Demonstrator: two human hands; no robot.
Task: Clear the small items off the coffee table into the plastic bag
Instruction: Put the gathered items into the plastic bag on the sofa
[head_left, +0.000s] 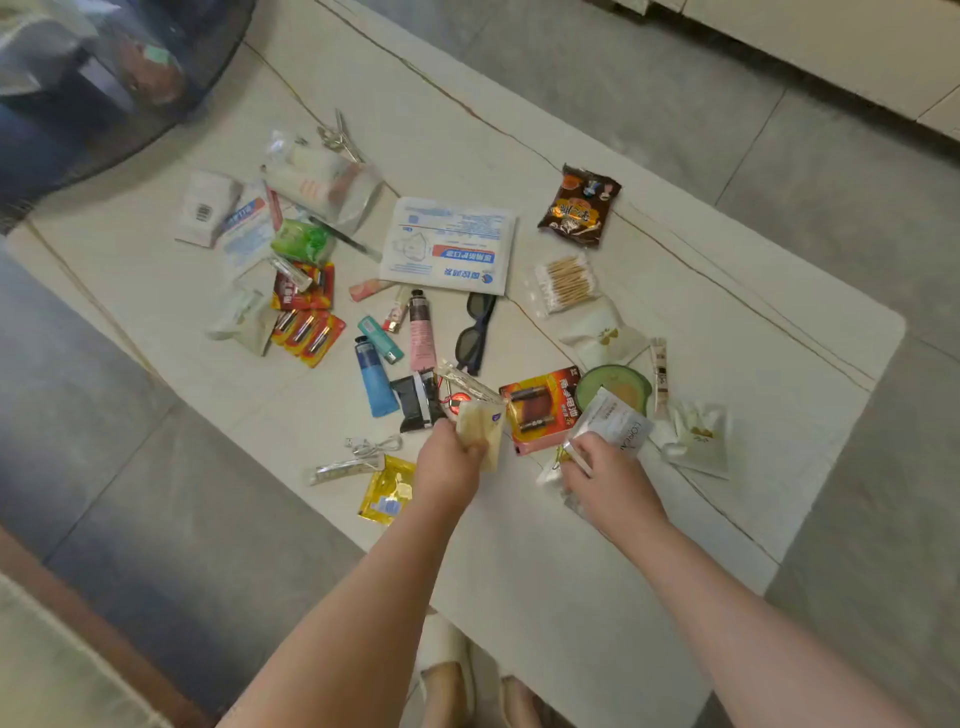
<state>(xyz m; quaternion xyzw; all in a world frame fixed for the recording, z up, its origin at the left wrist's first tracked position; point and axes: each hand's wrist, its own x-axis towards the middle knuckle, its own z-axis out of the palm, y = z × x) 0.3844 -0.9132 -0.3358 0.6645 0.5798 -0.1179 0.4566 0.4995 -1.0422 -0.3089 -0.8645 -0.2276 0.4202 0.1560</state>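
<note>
Left hand (451, 451) grips a pale yellow sachet (480, 429), fingers curled round its lower edge, lifted just above the surface (545, 561). Right hand (608, 475) pinches a white sachet (615, 418) together with a thin white stick and crumpled clear plastic (558, 470) under the palm; whether that plastic is the bag, cannot tell. Between the two hands: one orange battery card (540, 405) on a pink box. Just beyond the right hand: one green round lid (613, 384), one slim cream tube (658, 376), two white pouches with gold print (698, 436). Just beyond the left hand: one black wrapper (415, 402), one blue tube (374, 382), one pink tube (421, 332), one pair of dark glasses (475, 332). To the left of the left hand, near: one gold sachet (389, 491), one white cable (371, 445). Well beyond both hands: one face-mask packet (449, 244), one brown snack packet (579, 205), one pack of cotton swabs (566, 283), red battery strips (306, 312), one pair of scissors (340, 136), one clear pouch of tubes (322, 182).
</note>
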